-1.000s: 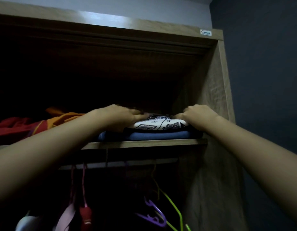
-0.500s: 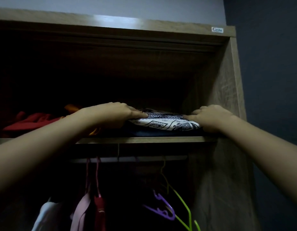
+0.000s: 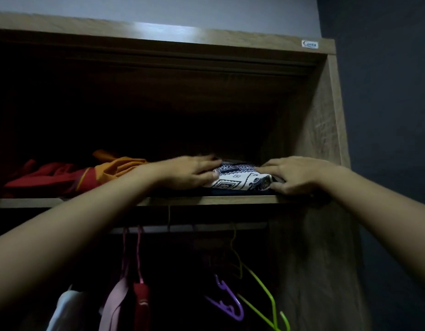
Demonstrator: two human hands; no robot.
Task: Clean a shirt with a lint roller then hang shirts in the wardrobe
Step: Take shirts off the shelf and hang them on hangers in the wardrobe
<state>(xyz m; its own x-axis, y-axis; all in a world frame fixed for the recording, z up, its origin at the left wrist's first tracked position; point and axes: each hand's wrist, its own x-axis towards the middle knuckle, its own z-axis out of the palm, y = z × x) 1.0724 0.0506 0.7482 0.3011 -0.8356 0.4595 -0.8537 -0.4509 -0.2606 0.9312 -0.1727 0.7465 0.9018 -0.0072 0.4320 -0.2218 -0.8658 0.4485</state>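
A folded white shirt with a black pattern [image 3: 240, 180] lies on the upper shelf [image 3: 206, 199] of a wooden wardrobe, on top of a dark blue folded garment [image 3: 230, 191]. My left hand [image 3: 190, 172] holds the shirt's left end, thumb at its front edge. My right hand [image 3: 295, 174] grips its right end, fingers on top and thumb underneath. No lint roller is in view.
Red and orange clothes [image 3: 70, 174] lie bunched on the shelf's left part. Below the shelf a rail [image 3: 183, 228] carries pink and red garments [image 3: 130, 302], a purple hanger [image 3: 227, 304] and a green hanger [image 3: 264, 292]. The wardrobe's side panel [image 3: 326, 139] stands right.
The view has tilted so the shelf sits lower in the frame. Both hands stay on the patterned shirt, which now lies flatter and nearer the shelf's front edge.
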